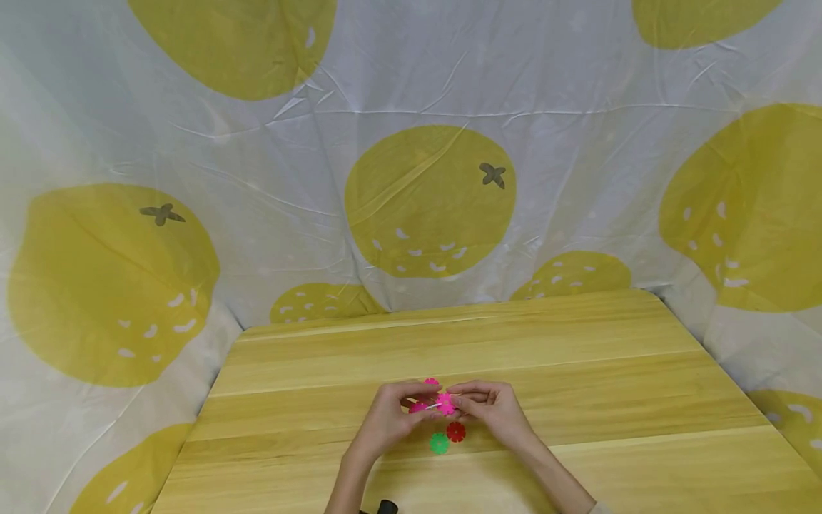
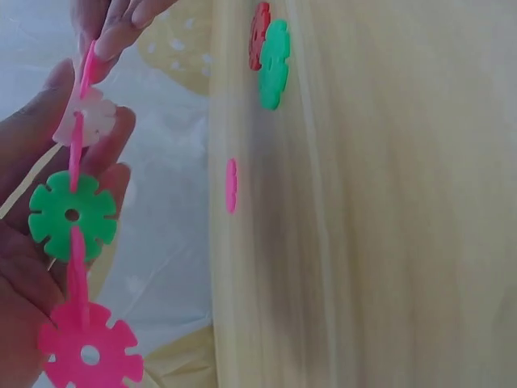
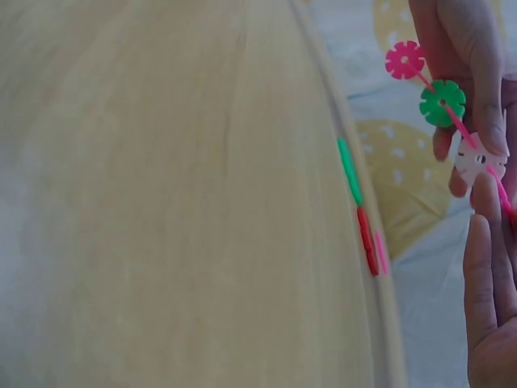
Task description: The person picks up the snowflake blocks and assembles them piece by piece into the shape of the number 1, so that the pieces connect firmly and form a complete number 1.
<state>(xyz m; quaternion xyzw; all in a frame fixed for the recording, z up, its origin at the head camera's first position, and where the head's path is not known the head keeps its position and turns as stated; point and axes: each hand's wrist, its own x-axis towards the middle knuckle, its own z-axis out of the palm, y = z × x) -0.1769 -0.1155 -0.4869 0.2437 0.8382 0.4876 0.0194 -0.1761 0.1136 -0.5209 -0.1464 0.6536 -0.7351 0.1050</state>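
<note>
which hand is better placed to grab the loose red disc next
Probably the right hand: its fingertips are nearer the red disc, though they pinch a pink disc; the left hand holds the white disc farther off.

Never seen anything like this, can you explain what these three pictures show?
There's no machine: these are a person's bare left hand and right hand. The wide picture comes from a camera worn on the head; the other two come from cameras on the left and right wrists. The hands are over a wooden table, with a fruit-patterned cloth behind it. On the table lie a red disc and a green disc, close together, and a pink disc farther from the person. Held above it is a chain of similar notched discs, slotted together, in pink, green and white. The left hand pinches its white disc, the right hand pinches the pink piece next to it.
</note>
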